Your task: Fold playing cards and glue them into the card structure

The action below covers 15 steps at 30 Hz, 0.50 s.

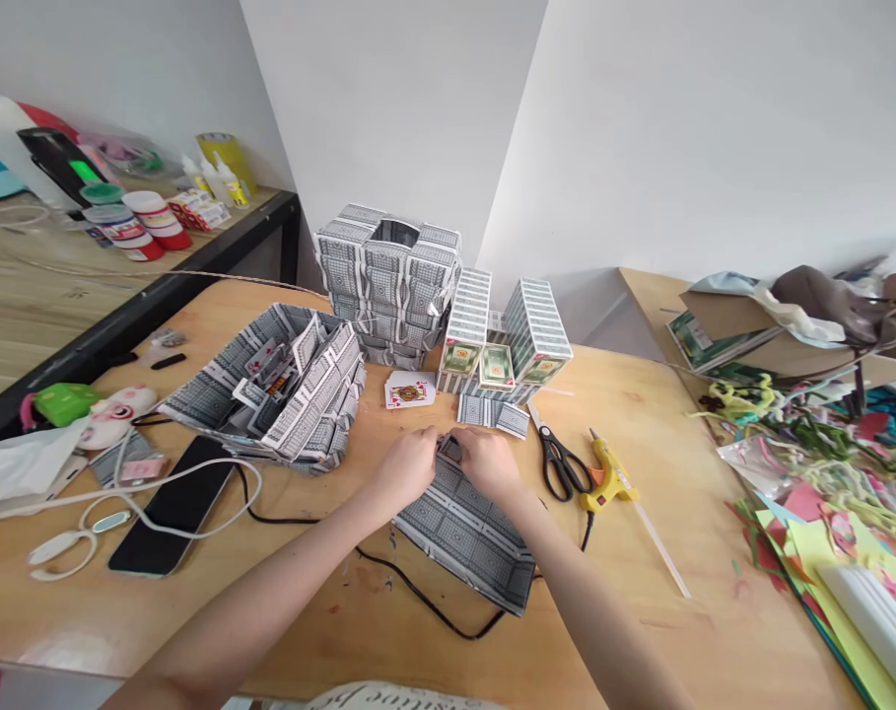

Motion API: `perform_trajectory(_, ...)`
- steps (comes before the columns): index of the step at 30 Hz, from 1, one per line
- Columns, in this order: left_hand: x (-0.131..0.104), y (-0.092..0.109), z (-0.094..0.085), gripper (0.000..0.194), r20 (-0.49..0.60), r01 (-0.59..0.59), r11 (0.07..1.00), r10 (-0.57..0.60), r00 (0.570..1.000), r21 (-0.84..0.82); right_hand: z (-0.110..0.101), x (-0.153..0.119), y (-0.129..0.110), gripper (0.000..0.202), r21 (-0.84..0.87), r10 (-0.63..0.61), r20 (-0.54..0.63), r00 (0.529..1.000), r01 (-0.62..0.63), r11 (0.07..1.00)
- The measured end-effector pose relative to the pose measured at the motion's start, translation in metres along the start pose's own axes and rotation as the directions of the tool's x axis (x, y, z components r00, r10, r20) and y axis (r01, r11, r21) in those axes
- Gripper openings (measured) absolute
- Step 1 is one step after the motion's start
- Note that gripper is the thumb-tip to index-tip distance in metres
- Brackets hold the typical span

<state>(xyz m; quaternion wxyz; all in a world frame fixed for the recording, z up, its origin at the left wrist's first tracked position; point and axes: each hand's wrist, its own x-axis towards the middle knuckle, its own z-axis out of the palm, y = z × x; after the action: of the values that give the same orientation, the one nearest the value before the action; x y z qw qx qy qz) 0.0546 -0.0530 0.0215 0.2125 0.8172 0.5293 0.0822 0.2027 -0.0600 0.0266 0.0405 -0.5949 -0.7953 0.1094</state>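
Observation:
My left hand (pixel 410 468) and my right hand (pixel 486 463) meet at the far side of a grey-patterned panel (pixel 469 523) built from playing cards, which has a raised edge at its near right. Between my closed fingers is a small folded playing card (pixel 451 450); whether it is joined to the panel I cannot tell. Just beyond my hands lie a face-up stack of playing cards (pixel 410 390) and some face-down cards (pixel 484 411). To the right are black-handled scissors (pixel 562 463) and a yellow hot glue gun (pixel 608 478) with a glue stick in its back.
At left stands an open card-built basket (pixel 329 394) holding loose cards; behind it is a taller card-built box (pixel 388 286). Card packs (pixel 540 330) are stacked at the back. A phone (pixel 171 513) and black cord (pixel 418 582) lie on the table (pixel 640 641). Craft scraps (pixel 809 473) cover the right side.

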Motion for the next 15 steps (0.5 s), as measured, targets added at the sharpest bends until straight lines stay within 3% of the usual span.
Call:
perform_trajectory(6,-0.0039,0.0007,-0.0028,0.051,-0.003,0.068,0.997,-0.068,0.998,-0.047,0.0013,0.0006,0.0003,0.028,0.006,-0.037,0.016,0.999,0.037,0.999)
perform_trajectory(15,-0.0029,0.0055,0.0000,0.065,0.051,0.019,1.000,-0.019,0.999,0.002,-0.0071,-0.0026,-0.0087,0.029,-0.093,-0.099,0.137,0.986,0.112,0.989)
